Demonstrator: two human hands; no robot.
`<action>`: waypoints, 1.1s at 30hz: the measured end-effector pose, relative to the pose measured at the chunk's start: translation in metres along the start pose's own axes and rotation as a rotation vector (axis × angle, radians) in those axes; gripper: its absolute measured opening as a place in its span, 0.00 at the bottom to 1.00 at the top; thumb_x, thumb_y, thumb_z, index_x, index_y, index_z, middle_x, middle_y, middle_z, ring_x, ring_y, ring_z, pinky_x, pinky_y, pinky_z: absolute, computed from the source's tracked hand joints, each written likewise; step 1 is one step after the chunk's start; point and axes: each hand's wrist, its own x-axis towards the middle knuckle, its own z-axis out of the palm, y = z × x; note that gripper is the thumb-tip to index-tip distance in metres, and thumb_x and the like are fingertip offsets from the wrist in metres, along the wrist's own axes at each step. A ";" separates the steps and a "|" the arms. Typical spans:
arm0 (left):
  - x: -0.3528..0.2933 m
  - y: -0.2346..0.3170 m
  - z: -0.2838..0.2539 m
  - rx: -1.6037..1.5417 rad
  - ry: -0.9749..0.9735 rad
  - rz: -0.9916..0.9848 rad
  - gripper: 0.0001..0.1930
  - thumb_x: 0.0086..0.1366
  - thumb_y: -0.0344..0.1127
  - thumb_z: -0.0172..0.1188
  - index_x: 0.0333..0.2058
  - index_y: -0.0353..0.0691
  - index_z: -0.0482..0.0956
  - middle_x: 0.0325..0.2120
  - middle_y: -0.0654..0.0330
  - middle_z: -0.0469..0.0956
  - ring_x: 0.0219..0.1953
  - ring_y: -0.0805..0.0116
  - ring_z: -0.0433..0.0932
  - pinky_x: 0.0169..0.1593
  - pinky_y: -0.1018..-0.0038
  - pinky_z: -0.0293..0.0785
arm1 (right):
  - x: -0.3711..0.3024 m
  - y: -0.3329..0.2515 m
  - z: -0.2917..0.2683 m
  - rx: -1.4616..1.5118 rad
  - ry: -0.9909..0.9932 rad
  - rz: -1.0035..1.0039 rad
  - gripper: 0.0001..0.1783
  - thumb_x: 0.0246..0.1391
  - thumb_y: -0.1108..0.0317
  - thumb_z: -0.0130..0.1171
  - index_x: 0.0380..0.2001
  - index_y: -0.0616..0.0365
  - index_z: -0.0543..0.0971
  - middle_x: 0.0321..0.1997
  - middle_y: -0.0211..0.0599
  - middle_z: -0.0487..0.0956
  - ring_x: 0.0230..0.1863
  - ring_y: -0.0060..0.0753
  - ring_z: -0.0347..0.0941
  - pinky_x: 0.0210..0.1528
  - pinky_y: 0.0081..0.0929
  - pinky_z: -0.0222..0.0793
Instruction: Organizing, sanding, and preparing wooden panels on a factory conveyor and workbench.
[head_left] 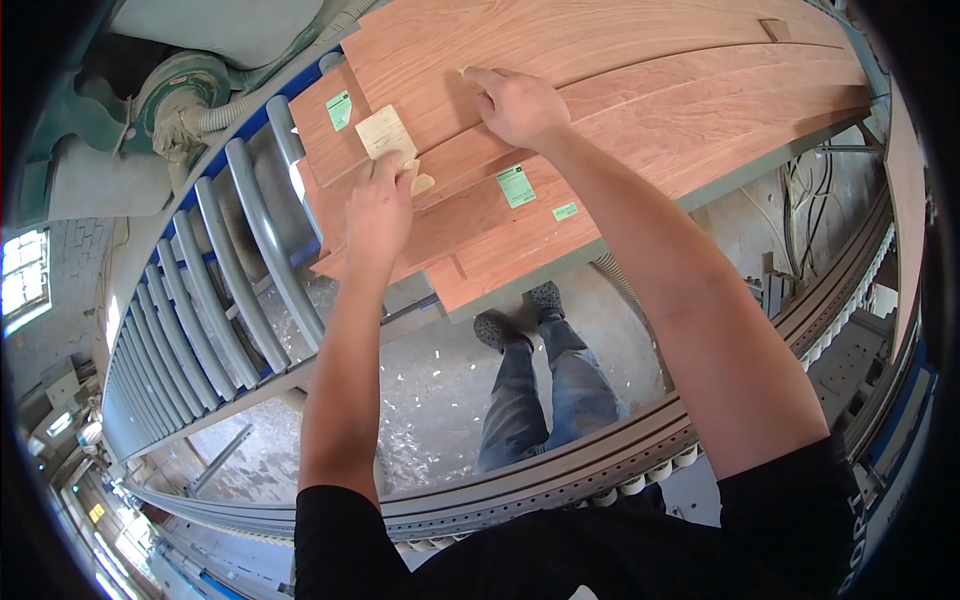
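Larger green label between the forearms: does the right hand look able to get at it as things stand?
Probably yes: the right hand is close by, over the wooden panels, and nothing appears to cover the larger green label.

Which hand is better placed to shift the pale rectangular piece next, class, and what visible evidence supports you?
Probably the left hand: its fingers are at the lower edge of the pale rectangular piece, while the right hand is farther right, over the wooden boards.
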 end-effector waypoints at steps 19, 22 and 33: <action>0.009 -0.007 0.016 -0.032 -0.009 0.103 0.04 0.60 0.24 0.52 0.33 0.38 0.70 0.34 0.53 0.70 0.37 0.50 0.74 0.39 0.59 0.72 | 0.000 -0.001 -0.004 -0.004 -0.063 0.050 0.24 0.55 0.64 0.50 0.56 0.44 0.71 0.47 0.37 0.79 0.46 0.42 0.76 0.46 0.40 0.73; 0.002 -0.016 0.016 -0.119 0.028 0.167 0.04 0.60 0.23 0.53 0.34 0.38 0.70 0.34 0.53 0.70 0.37 0.51 0.73 0.40 0.60 0.71 | 0.001 -0.003 -0.006 0.004 -0.073 0.060 0.24 0.55 0.64 0.49 0.56 0.45 0.71 0.47 0.37 0.79 0.46 0.42 0.76 0.46 0.41 0.73; 0.009 -0.006 -0.005 -0.256 -0.085 0.132 0.05 0.59 0.27 0.59 0.35 0.36 0.74 0.33 0.56 0.74 0.38 0.53 0.75 0.40 0.63 0.72 | 0.001 0.002 0.003 -0.020 0.012 0.027 0.20 0.55 0.65 0.50 0.53 0.46 0.73 0.43 0.37 0.80 0.43 0.44 0.76 0.44 0.41 0.74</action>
